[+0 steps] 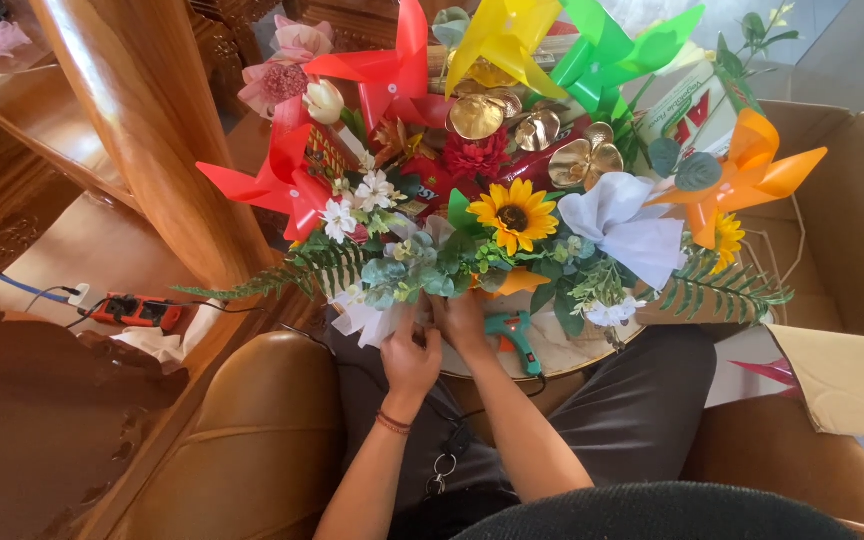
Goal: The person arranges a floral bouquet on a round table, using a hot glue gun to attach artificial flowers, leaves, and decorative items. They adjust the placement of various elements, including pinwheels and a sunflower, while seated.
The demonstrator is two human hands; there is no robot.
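At the near edge of the flower arrangement [492, 230], the fingers of the left hand [410, 358] were curled together, pinching white ribbon [364, 322] at the lower left of the greenery. Just to its right, the right hand [462, 318] pressed up into the leaves; its fingertips were hidden among them, so I cannot tell whether they were apart or closed on anything. The two hands nearly touched. A red bracelet [392, 423] circled the left wrist.

Right of the right hand lay a green glue gun [514, 335], resting on the round tray [577, 350] that bore the arrangement on the person's lap. Above the hands sat a sunflower [513, 214], with a white cloth bow [630, 228] to its right and fern fronds [722, 285] beyond. Farther off stood gold flowers [537, 135] and pinwheels: red [297, 175] at left, yellow [502, 40] and green [617, 50] at the far side, orange [747, 175] at right. A cardboard box [847, 200] stood at far right, and a red power strip [137, 311] lay on the floor at left.
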